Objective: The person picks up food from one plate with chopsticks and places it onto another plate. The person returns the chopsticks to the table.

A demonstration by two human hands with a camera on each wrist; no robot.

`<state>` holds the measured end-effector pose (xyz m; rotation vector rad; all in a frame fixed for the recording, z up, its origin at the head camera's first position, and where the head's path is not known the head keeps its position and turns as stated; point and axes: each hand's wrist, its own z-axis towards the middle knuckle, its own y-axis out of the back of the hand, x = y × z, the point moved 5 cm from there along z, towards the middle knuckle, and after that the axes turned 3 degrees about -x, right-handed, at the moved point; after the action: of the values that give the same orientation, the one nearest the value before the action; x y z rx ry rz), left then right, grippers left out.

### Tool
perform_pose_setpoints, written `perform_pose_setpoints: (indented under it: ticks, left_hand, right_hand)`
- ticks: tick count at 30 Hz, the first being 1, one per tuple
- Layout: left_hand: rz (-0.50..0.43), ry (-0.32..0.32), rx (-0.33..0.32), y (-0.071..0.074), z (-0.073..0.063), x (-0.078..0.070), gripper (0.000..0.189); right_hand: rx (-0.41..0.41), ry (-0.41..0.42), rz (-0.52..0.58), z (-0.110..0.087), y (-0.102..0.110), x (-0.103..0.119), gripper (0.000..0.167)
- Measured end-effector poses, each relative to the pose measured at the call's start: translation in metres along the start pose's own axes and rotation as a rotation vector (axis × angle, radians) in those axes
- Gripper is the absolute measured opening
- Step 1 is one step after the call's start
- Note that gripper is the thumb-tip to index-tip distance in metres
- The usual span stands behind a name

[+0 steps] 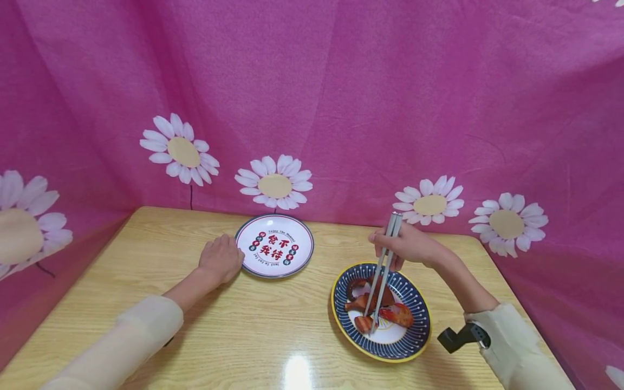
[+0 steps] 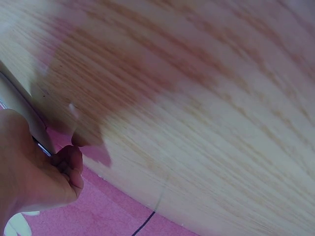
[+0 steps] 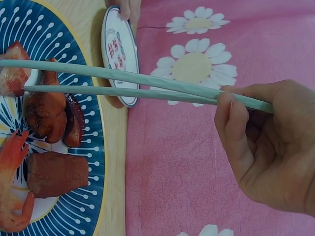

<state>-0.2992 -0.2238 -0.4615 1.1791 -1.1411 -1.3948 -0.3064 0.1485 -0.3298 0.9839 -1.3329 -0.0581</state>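
My right hand (image 1: 404, 244) grips a pair of pale grey-green chopsticks (image 1: 385, 265), pointed down into a blue-patterned dish with a yellow rim (image 1: 421, 325). Their tips straddle a small reddish striped piece of food (image 1: 364, 324) at the dish's near left; in the right wrist view, this piece (image 3: 15, 73) lies at the tips. Around it are a red-orange shrimp-like piece (image 1: 397, 314) and several glossy brown pieces (image 3: 56, 174). Over on the left, my left hand (image 1: 221, 260) holds the left rim of a white plate with red characters (image 1: 292, 238). Its curled fingers (image 2: 69, 160) show in the left wrist view.
Both dishes stand on a light wooden table (image 1: 273, 336), the white plate farther back and left of the patterned dish. A pink cloth with white daisies (image 1: 331, 108) hangs behind and at both sides. A black strap device (image 1: 463, 337) sits at the right wrist.
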Motion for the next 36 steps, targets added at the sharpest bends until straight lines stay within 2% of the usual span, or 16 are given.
perform_pose_setpoints:
  ticks: [25,32,36]
  left_hand:
    - [0.016,-0.009,0.002,0.001,-0.001,-0.002,0.033]
    - [0.013,-0.009,-0.006,0.001,-0.001,-0.001,0.034]
    - [0.018,-0.009,-0.006,0.0,0.0,0.0,0.034]
  right_hand:
    - [0.014,-0.002,0.059,-0.008,0.006,-0.011,0.035]
    - [-0.019,0.021,0.056,-0.011,0.012,-0.007,0.034]
    - [-0.07,0.035,0.077,-0.013,0.016,-0.005,0.035]
